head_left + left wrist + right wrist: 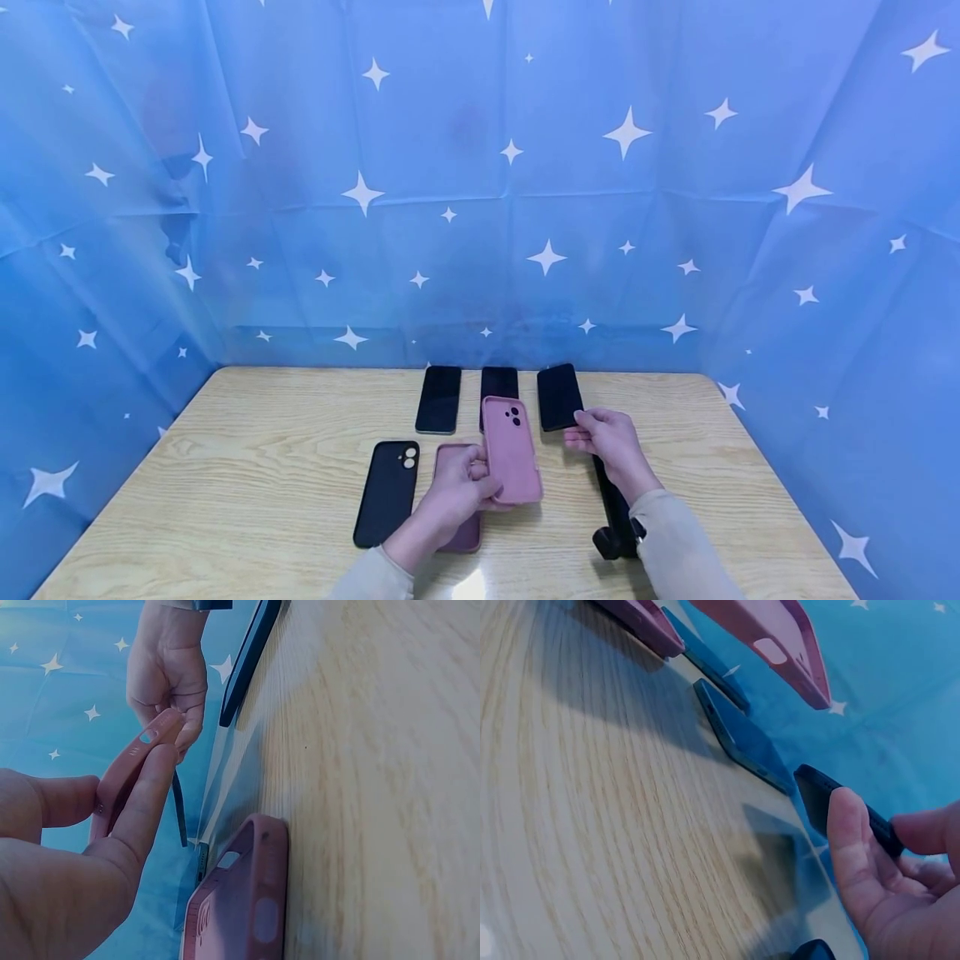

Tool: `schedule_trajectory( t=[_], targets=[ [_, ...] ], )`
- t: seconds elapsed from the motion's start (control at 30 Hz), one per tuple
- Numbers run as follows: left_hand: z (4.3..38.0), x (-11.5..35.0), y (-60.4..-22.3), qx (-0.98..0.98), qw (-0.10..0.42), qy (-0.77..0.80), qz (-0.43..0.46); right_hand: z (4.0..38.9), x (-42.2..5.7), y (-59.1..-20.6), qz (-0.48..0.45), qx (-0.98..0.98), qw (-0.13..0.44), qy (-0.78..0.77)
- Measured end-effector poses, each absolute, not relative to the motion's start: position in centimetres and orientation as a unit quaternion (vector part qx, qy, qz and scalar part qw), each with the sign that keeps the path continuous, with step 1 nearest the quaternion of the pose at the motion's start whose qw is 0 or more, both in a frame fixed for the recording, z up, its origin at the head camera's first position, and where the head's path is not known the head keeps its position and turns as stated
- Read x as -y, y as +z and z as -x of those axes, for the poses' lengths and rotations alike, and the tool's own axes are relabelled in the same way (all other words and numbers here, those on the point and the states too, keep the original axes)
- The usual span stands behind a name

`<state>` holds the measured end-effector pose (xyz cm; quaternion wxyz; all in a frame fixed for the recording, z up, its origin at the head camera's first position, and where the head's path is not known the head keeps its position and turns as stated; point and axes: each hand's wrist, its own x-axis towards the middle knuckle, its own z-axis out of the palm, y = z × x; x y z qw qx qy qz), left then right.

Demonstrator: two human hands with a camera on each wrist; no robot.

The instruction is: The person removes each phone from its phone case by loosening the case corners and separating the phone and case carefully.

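Observation:
My left hand [452, 490] grips a pink phone case [512, 458] by its lower edge, lifted and tilted, its camera cutouts near the top. In the left wrist view, thumb and fingers pinch the edge of this case [120, 780]. My right hand [615, 446] pinches the lower corner of a black phone [558, 398]. The right wrist view has that phone [817, 799] raised off the table between thumb and fingers. Under my left hand lies another pink case [467, 535], partly hidden. A black phone case [384, 496] rests to its left.
Two dark phones lie toward the back edge: one on the left [438, 400], another in the middle [499, 382], partly covered by the raised case. A black bar-like object with a knob [615, 521] lies beneath my right forearm. A blue starred curtain [465, 208] surrounds the wooden table [247, 475].

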<state>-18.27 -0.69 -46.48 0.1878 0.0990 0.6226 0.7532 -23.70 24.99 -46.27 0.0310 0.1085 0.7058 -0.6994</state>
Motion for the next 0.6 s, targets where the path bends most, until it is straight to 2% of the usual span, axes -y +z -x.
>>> schedule_trajectory(
  t=[0.6],
  targets=[
    [18.0,0.5,-46.4,-0.628,0.190,0.748,-0.101,24.9,-25.2,-47.5,-0.127,-0.739,0.050,-0.660]
  ],
)
